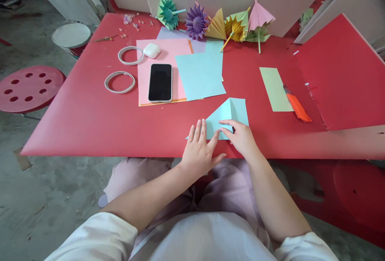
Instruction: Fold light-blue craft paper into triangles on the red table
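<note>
A person in white sleeves is sitting at a red tabletop (81, 124), bending both hands over a folded light-blue sheet (224, 112) that is lying near the front edge. The left hand (198, 148) is pressing down on the sheet's lower left part, palm down, fingers extended and apart. The right hand (239, 134) is resting at the folded flap, its thumb and forefinger curving close together over the paper; from here I cannot tell whether they are pinching it. Just beyond, a flat blue sheet (200, 76) is overlapping a pink sheet (168, 54), on which a dark-screened phone (160, 83) and a white case (152, 50) are resting. Two white rings (120, 91) are lying to the left. On the right, an orange cutter (297, 108) is touching the edge of a pale green strip (276, 92). Along the back, pleated paper pieces are lining the wall, among them a purple rosette (197, 21) and a pink paper umbrella (261, 14).
</note>
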Motion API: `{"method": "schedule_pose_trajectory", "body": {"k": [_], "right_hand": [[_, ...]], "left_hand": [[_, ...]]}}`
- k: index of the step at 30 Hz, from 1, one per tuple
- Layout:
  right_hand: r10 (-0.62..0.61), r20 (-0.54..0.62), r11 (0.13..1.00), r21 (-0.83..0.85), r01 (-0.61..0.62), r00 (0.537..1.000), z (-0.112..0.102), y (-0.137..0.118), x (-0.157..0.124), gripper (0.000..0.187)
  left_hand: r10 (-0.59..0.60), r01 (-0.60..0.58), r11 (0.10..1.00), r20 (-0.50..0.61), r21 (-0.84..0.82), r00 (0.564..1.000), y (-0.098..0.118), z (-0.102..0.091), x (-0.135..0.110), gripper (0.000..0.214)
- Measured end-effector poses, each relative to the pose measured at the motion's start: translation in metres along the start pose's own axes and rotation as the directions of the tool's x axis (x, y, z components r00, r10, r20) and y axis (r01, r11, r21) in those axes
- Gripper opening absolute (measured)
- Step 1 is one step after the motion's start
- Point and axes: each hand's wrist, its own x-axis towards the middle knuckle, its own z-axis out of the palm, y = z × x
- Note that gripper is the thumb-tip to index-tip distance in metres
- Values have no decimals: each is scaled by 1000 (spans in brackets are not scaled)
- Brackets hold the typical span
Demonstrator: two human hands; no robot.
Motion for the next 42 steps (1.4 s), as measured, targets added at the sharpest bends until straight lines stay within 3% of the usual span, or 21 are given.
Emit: {"method": "schedule_pose_trajectory", "body": {"k": [24,35,42], "right_hand": [[-15,-5,999,-32,15,1000,1,-1,0,29],[-15,-15,998,-58,14,1000,1,-1,1,30],[-7,-21,1000,-23,7,1000,2,1,2,29]], "left_hand": [[-32,30,998,37,50,999,3,-5,4,72],[-17,16,999,2,44,1000,2,-4,3,70],[159,-159,987,40,5,986,25,-1,-17,45]]}}
